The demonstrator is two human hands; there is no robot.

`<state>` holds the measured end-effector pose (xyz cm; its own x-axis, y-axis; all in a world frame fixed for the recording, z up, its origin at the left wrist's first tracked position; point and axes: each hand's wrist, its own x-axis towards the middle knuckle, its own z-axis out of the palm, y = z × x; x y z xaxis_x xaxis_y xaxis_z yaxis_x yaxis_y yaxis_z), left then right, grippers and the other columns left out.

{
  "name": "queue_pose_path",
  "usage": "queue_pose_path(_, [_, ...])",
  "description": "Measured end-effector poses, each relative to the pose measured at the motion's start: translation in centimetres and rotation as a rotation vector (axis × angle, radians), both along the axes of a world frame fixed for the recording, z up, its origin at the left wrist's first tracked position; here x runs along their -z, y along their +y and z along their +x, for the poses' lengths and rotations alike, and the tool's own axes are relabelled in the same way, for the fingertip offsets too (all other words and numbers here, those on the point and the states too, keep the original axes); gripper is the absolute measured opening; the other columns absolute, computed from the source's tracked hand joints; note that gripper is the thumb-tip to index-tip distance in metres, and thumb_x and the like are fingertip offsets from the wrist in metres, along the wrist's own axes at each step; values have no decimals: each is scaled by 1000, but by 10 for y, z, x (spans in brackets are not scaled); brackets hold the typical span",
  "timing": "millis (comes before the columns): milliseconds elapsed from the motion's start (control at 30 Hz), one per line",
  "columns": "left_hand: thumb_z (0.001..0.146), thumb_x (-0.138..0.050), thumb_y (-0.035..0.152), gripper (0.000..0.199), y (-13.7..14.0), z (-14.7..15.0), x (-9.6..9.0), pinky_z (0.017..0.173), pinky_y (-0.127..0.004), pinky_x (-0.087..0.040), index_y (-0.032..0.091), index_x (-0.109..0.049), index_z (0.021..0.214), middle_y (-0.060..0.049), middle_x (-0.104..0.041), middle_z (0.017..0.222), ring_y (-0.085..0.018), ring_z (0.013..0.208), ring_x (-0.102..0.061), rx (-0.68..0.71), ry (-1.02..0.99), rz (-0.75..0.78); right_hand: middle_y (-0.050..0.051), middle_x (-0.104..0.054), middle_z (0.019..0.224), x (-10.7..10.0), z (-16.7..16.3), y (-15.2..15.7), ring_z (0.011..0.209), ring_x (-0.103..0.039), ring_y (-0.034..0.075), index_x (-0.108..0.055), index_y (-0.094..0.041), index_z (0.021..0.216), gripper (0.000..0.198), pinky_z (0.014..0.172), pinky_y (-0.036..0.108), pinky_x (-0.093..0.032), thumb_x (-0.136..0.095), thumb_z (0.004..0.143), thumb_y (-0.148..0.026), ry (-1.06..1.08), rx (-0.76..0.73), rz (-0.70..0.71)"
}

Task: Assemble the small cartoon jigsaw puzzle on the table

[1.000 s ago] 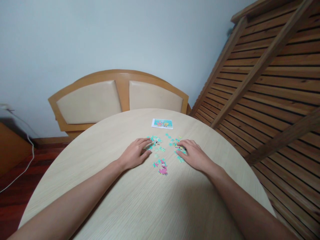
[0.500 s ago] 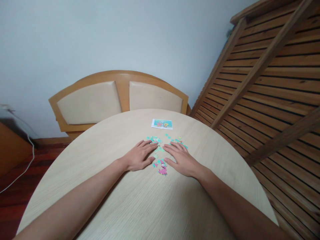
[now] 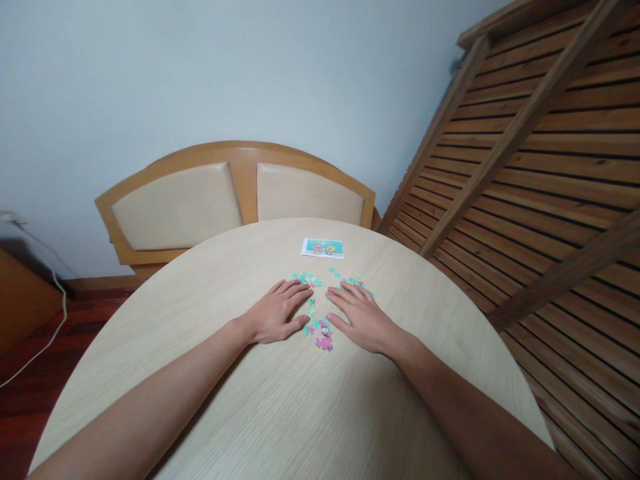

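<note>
My left hand (image 3: 278,312) lies palm down with fingers stretched out beside small loose jigsaw pieces (image 3: 307,279), mostly turquoise. My right hand (image 3: 361,317) rests flat opposite it, its fingertips touching or covering part of another group of jigsaw pieces (image 3: 369,291). Between the two thumbs and slightly nearer to me is a joined pink cartoon figure (image 3: 324,340), made of puzzle pieces. A few more turquoise pieces are scattered between the hands. Farther back lies a picture card (image 3: 323,249) with a pink and a yellow figure on a turquoise ground. What lies under the fingers is hidden.
Everything lies on a round pale wooden table (image 3: 260,413). Behind it stands a wooden headboard (image 3: 250,157) with cream panels, against a wall. A slatted wooden frame (image 3: 530,160) leans at the right. A white cable (image 3: 65,303) hangs at the left.
Both hands stay almost in place, flat on the table. Some small turquoise pieces between the fingertips have shifted, and the gap there now shows more bare tabletop.
</note>
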<state>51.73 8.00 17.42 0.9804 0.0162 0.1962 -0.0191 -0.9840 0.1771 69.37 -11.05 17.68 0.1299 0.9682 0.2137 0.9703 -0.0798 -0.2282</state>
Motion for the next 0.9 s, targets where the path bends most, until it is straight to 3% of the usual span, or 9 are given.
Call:
queue_pose_path(233, [99, -48, 38, 49, -5, 1, -8, 117, -50, -30, 18, -47, 143, -12, -54, 143, -30, 136, -43, 135, -50, 18, 7, -49, 151, 2, 2, -1, 143, -34, 32, -51, -25, 144, 50, 119, 55, -23, -41, 101, -49, -28, -22, -23])
queue_pose_path(400, [101, -43, 28, 40, -4, 0, -6, 117, -48, -31, 23, -51, 139, -5, -57, 142, -27, 139, -41, 247, -77, -10, 6, -50, 150, 3, 5, -3, 142, -35, 32, -53, -28, 143, 48, 118, 56, -26, -42, 101, -49, -29, -11, -7])
queue_pose_path(700, [98, -51, 31, 31, -5, -3, -10, 108, -45, -40, 22, -62, 126, -9, -60, 133, -26, 123, -53, 167, -143, -16, 5, -62, 134, -8, 13, -9, 135, -43, 32, -75, -28, 109, 22, 113, 55, -30, -59, 96, -36, -118, -44, 107])
queue_pose_path(900, [93, -61, 43, 36, -6, -4, -6, 102, -43, -43, 24, -63, 124, -9, -62, 128, -26, 118, -56, 178, -149, -86, 6, -69, 120, -7, 12, -9, 126, -51, 30, -76, -25, 92, 10, 107, 53, -37, -68, 89, -29, -2, -12, 131])
